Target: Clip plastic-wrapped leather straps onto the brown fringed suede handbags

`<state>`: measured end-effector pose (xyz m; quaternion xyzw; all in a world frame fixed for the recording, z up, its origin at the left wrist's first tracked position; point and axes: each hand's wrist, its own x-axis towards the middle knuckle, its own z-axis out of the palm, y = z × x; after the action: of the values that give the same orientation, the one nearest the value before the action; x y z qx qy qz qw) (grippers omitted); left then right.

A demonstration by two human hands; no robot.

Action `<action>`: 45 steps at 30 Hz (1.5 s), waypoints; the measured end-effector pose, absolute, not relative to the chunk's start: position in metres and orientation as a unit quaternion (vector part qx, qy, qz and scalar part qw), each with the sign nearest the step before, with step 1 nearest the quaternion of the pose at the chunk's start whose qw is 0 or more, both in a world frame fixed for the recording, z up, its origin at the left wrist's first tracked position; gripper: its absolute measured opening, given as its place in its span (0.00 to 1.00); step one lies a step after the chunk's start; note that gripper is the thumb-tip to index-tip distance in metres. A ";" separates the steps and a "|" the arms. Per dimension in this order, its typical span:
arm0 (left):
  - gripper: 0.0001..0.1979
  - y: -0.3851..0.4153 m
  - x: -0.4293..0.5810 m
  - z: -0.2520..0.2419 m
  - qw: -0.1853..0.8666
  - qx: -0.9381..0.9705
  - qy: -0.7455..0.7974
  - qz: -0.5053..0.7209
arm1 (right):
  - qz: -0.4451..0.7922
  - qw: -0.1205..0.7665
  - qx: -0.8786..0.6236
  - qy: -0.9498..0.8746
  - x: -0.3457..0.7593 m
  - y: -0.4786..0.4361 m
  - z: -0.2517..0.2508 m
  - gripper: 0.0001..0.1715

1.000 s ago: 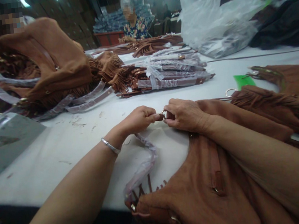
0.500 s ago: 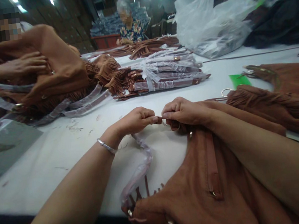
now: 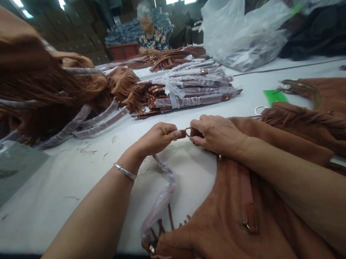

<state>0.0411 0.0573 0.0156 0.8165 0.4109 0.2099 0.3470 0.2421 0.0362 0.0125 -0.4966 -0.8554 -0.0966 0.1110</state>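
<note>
The left hand (image 3: pixel 154 141) and right hand (image 3: pixel 218 134) pinch a small metal ring (image 3: pixel 188 131) above the white desk (image 3: pixel 57 190), just beyond a fringed brown suede handbag (image 3: pixel 214 233), its plastic-wrapped strap (image 3: pixel 162 194) lying beside it.

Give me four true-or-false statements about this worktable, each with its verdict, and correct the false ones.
1. A metal bangle circles the wrist of the left hand. True.
2. The right hand is gripping scissors. False: its fingers and the left hand's meet at a small metal ring.
3. A plastic-wrapped strap lies on the white table. True.
4. The seated person in the background wears a plain black top. False: the top is floral.
</note>
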 end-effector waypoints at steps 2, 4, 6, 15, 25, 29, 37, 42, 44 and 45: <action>0.18 0.057 0.041 0.016 0.349 0.814 0.417 0.203 | -0.125 0.101 -0.492 -0.856 0.237 0.034 0.010 0.13; 0.18 0.057 0.042 0.016 0.351 0.813 0.420 0.197 | -0.140 0.092 -0.499 -0.851 0.231 0.034 0.007 0.17; 0.19 0.057 0.044 0.016 0.350 0.811 0.421 0.204 | -0.154 0.090 -0.510 -0.841 0.226 0.034 0.004 0.18; 0.18 0.052 0.050 0.019 0.384 0.801 0.408 0.211 | -0.138 0.113 -0.508 -0.843 0.221 0.037 -0.001 0.14; 0.17 0.058 0.037 0.022 0.452 0.792 0.384 0.142 | -0.125 0.094 -0.398 -0.904 0.226 0.035 0.003 0.13; 0.19 0.059 0.033 0.020 0.488 0.784 0.362 0.125 | -0.069 0.057 -0.350 -0.933 0.226 0.035 0.006 0.10; 0.14 0.070 0.034 -0.002 0.346 0.827 0.406 0.176 | 0.012 0.043 -0.421 -0.906 0.235 0.044 0.012 0.13; 0.17 0.072 0.042 -0.002 0.260 0.794 0.452 0.313 | -0.025 0.141 -0.479 -0.866 0.241 0.044 0.010 0.14; 0.25 0.070 0.042 0.005 0.340 0.736 0.452 0.372 | -0.019 0.189 -0.501 -0.844 0.241 0.042 0.012 0.11; 0.27 0.067 0.039 0.010 0.373 0.705 0.458 0.393 | -0.014 0.217 -0.509 -0.833 0.241 0.041 0.014 0.09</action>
<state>0.0390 0.0673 0.0101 0.7049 0.4577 0.3927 0.3734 0.2408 0.0410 0.0136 -0.5092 -0.8327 -0.0139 0.2172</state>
